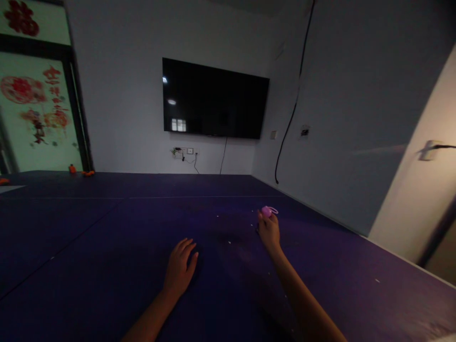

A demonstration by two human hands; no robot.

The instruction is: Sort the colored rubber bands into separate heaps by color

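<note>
My left hand [180, 267] lies flat on the dark purple floor mat [107, 247], fingers stretched out and holding nothing. My right hand [269, 230] reaches further forward, its fingers closed around a small pink object [266, 211] with a thin loop on its right side. The pink object sits at my fingertips, just above or on the mat; I cannot tell which. Small white specks are scattered on the mat around the right hand.
A large black screen [214, 99] hangs on the far wall above wall sockets [183, 151] with cables. A black cable [295, 102] runs down the right wall. Small orange items [73, 168] lie at the far left by a window with red paper decorations [33, 95].
</note>
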